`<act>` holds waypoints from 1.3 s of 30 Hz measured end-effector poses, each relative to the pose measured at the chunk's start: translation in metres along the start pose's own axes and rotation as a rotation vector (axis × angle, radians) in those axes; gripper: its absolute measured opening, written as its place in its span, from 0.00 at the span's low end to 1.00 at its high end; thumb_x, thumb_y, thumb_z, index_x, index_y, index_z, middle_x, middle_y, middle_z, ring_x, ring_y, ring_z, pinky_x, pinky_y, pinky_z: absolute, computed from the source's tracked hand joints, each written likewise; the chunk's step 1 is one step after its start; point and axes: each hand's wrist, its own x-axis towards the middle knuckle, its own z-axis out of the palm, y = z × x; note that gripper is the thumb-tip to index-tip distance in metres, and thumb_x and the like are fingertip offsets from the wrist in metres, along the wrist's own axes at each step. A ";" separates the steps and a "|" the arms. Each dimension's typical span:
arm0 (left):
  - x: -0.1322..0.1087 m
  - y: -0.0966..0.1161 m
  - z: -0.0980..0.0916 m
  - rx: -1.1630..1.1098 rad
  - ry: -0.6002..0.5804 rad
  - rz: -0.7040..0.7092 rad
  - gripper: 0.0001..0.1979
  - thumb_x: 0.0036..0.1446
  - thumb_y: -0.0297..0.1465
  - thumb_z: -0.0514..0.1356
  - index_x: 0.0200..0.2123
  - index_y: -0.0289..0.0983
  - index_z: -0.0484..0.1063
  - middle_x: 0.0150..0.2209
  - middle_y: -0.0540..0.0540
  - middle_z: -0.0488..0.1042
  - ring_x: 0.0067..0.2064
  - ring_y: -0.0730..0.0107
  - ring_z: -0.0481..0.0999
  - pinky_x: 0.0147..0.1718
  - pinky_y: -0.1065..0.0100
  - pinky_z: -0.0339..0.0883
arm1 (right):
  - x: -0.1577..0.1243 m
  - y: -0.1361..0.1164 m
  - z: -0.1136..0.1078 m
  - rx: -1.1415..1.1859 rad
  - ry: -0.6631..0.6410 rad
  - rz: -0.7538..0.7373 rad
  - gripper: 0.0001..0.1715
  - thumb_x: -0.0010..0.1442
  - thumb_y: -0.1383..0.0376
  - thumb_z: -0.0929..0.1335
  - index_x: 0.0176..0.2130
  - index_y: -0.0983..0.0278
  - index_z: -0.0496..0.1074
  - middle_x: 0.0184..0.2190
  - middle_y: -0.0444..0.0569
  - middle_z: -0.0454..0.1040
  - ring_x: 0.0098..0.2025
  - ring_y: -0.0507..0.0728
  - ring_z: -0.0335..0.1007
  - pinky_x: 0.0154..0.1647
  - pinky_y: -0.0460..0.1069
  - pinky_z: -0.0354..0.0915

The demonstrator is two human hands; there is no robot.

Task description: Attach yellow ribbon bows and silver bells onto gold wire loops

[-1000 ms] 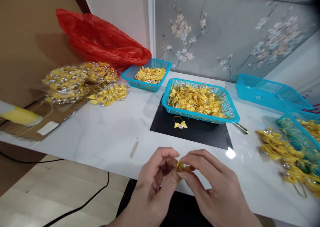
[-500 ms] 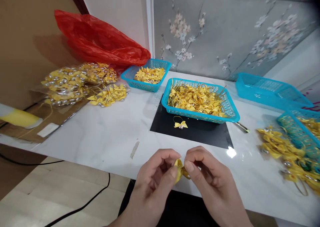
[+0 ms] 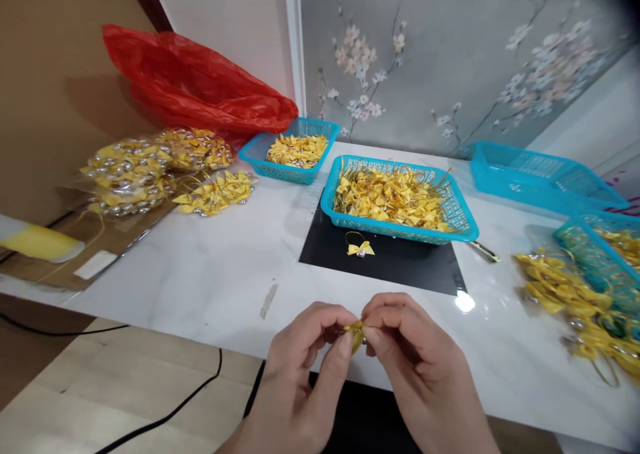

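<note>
Between my two hands, just over the table's front edge, is a small yellow ribbon bow (image 3: 357,337). My left hand (image 3: 311,367) pinches it from the left with thumb and forefinger. From the other side, my right hand (image 3: 411,357) grips it with thumb and fingertips, which hide part of the bow. Beyond my hands a single finished-looking bow (image 3: 361,249) with a silver bead and a thin gold loop lies on a black mat (image 3: 390,271). On the mat's far part stands a blue basket (image 3: 400,234) heaped with yellow bows.
Strung yellow bows (image 3: 565,287) lie at the right beside another blue basket (image 3: 590,254). A blue tray (image 3: 545,197) stands at the back right, a smaller basket (image 3: 285,172) at the back. Bagged beaded bows (image 3: 130,174) and a red plastic bag (image 3: 200,84) are at the left.
My hands have drawn closer together around the bow, and less of it shows. The bow has turned between my fingertips. The things on the table have stayed put.
</note>
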 end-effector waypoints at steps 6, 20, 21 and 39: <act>0.003 -0.001 0.002 0.028 0.032 0.011 0.09 0.62 0.24 0.55 0.39 0.45 0.69 0.39 0.52 0.70 0.37 0.74 0.74 0.36 0.75 0.70 | 0.001 0.001 -0.002 -0.118 0.002 -0.117 0.09 0.64 0.74 0.63 0.34 0.62 0.69 0.35 0.46 0.68 0.35 0.51 0.68 0.33 0.44 0.66; 0.000 -0.001 0.003 0.032 0.064 0.053 0.10 0.60 0.22 0.57 0.35 0.45 0.70 0.42 0.51 0.69 0.41 0.72 0.76 0.36 0.76 0.73 | 0.005 -0.001 0.007 -0.237 0.172 -0.265 0.10 0.61 0.78 0.64 0.34 0.67 0.71 0.34 0.49 0.69 0.36 0.49 0.70 0.38 0.40 0.68; 0.000 -0.001 0.003 0.000 0.076 0.036 0.10 0.59 0.22 0.57 0.36 0.45 0.70 0.43 0.51 0.69 0.41 0.73 0.76 0.37 0.76 0.73 | 0.005 -0.001 0.006 -0.236 0.163 -0.254 0.10 0.61 0.78 0.64 0.34 0.67 0.71 0.34 0.49 0.69 0.36 0.49 0.70 0.38 0.39 0.68; 0.000 -0.008 0.003 0.286 0.069 0.202 0.12 0.60 0.19 0.55 0.37 0.43 0.69 0.43 0.48 0.69 0.48 0.68 0.72 0.41 0.72 0.71 | 0.005 -0.001 0.009 -0.232 0.170 -0.265 0.11 0.61 0.78 0.63 0.33 0.66 0.71 0.35 0.49 0.70 0.37 0.50 0.70 0.39 0.41 0.69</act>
